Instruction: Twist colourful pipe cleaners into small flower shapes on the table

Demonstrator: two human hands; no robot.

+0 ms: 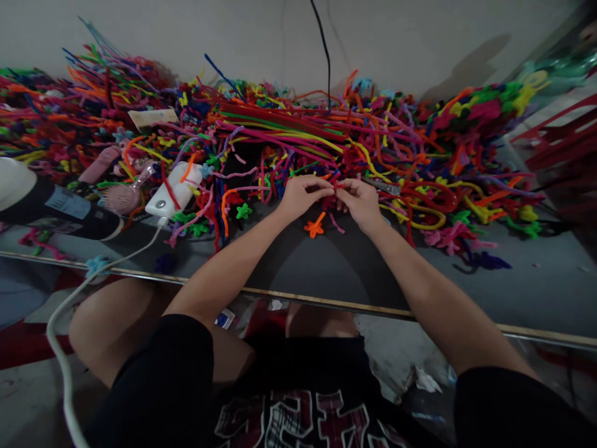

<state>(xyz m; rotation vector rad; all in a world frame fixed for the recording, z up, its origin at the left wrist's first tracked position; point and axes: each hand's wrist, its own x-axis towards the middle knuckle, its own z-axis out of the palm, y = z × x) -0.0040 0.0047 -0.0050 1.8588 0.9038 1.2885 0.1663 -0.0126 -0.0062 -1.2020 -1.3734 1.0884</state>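
Note:
My left hand (pixel 305 196) and my right hand (pixel 357 200) meet over the middle of the table. Between their fingertips is a small red pipe cleaner (pixel 339 185), its shape partly hidden by the fingers. Both hands are closed in a pinch on it. Just below them on the grey tabletop lies an orange pipe-cleaner flower (pixel 314 228) with a short stem. A green pipe-cleaner flower (pixel 243 211) rests to the left of my left hand. Behind the hands lies a bundle of long straight pipe cleaners (pixel 289 127) in red, green, yellow and pink.
Colourful pipe cleaners heap along the wall. On the left are a white power strip (pixel 175 190) with its cable (pixel 112 264), a pink hairbrush (pixel 124 198) and a black-and-white cylinder (pixel 60 202) on its side. Scissors-like metal (pixel 385 186) lies right of my right hand. The table edge (pixel 321 302) runs before my lap.

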